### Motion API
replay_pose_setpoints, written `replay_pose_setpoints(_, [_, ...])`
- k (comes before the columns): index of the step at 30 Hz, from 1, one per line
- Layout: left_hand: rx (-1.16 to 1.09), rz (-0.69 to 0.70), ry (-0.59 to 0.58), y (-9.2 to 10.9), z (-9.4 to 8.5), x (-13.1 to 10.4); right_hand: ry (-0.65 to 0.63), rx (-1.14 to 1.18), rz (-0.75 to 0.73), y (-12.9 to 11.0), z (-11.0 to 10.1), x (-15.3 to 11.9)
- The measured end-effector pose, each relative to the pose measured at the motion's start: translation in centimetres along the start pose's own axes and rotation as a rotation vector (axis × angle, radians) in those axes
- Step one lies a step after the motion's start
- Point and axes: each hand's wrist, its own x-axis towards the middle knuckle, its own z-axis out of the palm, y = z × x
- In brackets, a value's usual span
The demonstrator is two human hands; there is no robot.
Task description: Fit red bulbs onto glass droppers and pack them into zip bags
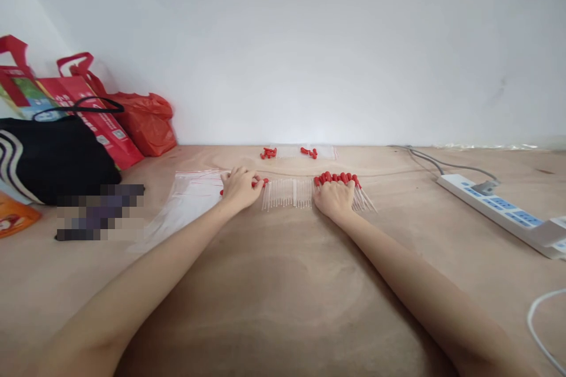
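Observation:
Several thin clear sticks (289, 193) lie side by side on the wooden table between my hands. My left hand (241, 187) is at their left end, its thumb and finger pinched at a small red piece (266, 181). Other red bits show partly under that hand. My right hand (335, 197) rests with curled fingers on the near side of a row of red-topped sticks (342, 177), whose pale stems (365, 200) fan out to the right. What its fingers hold is hidden. Clear plastic bags (186, 194) lie left of my left hand.
By the wall are small red pieces (268, 154) and a clear bag (327, 152). Red bags (145, 121), a black bag (57, 159) and a blurred dark object (104, 212) stand or lie left. A power strip (499, 212) with cables lies right.

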Motion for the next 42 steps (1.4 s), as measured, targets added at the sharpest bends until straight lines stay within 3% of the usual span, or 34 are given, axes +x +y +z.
replay_pose_setpoints(4, [-0.015,-0.009,-0.177,-0.6,0.5,4.2,-0.069,-0.01,-0.001,-0.5,-0.1,0.3])
replay_pose_setpoints(9, [-0.033,-0.039,-0.312,-0.8,1.6,6.3,-0.042,0.03,0.061,-0.5,-0.1,0.0])
replay_pose_setpoints(13, [-0.053,-0.066,-0.342,-0.8,1.9,6.7,0.038,0.07,0.097,0.2,-0.2,-0.7])
replay_pose_setpoints(17, [-0.091,-0.057,-0.27,-0.5,1.3,6.4,0.118,0.125,0.062,0.9,-0.2,-1.7])
replay_pose_setpoints(21, [-0.178,0.048,-0.14,0.3,-0.1,4.4,0.187,0.235,-0.088,1.7,-0.2,-3.4])
replay_pose_setpoints(25, [-0.297,0.178,-0.125,1.3,-0.8,-0.2,0.211,0.257,-0.235,2.3,-0.3,-5.0])
replay_pose_setpoints(28, [-0.518,0.257,-0.084,1.6,-0.4,-4.0,0.197,0.21,-0.172,2.4,-0.4,-5.0])
replay_pose_setpoints(31, [-0.602,0.319,-0.108,1.6,0.2,-6.3,0.157,0.119,-0.042,2.2,-0.4,-3.8])
replay_pose_setpoints(37, [-0.562,0.347,-0.202,1.4,0.4,-7.1,0.012,0.01,0.043,0.9,-0.5,-1.4])
replay_pose_setpoints(42, [-0.536,0.361,-0.239,1.5,0.2,-7.3,-0.014,0.024,0.072,-0.4,-0.3,-0.4])
